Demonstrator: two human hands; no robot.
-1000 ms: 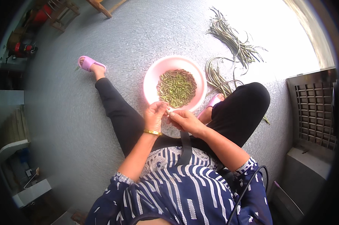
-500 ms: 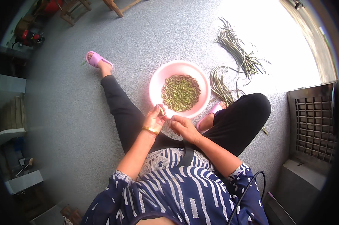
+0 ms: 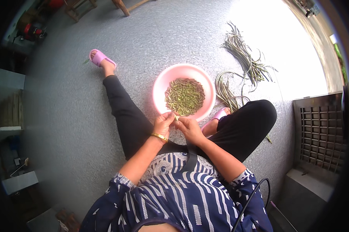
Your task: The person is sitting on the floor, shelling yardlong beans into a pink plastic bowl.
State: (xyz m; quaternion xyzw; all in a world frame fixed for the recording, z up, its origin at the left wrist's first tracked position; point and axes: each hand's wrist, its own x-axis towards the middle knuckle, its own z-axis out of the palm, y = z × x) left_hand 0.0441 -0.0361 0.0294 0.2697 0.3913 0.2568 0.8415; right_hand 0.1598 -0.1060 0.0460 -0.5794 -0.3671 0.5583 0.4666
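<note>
My left hand (image 3: 163,124), with a gold bracelet at its wrist, is closed on a short light-green piece of long bean (image 3: 177,118). The fingertips of my right hand (image 3: 190,129) pinch the same piece, so the two hands nearly touch. They meet at the near rim of a pink plastic basin (image 3: 157,91). Many cut bean pieces (image 3: 185,96), green and brownish, cover the basin's bottom. To its right on the floor lies a small loose bunch of long beans (image 3: 226,92). Farther off is a larger bundle of long beans (image 3: 241,48).
The basin stands on the grey speckled floor (image 3: 78,116) between my outstretched legs in black trousers (image 3: 124,112). Pink slippers (image 3: 98,58) are on my feet. A dark lattice panel (image 3: 322,133) stands at the right; wooden stool legs (image 3: 121,7) show at the far edge.
My hands have come together, and the right fingers now grip the bean piece along with the left. Before, they were slightly apart. The whole view has shifted a little.
</note>
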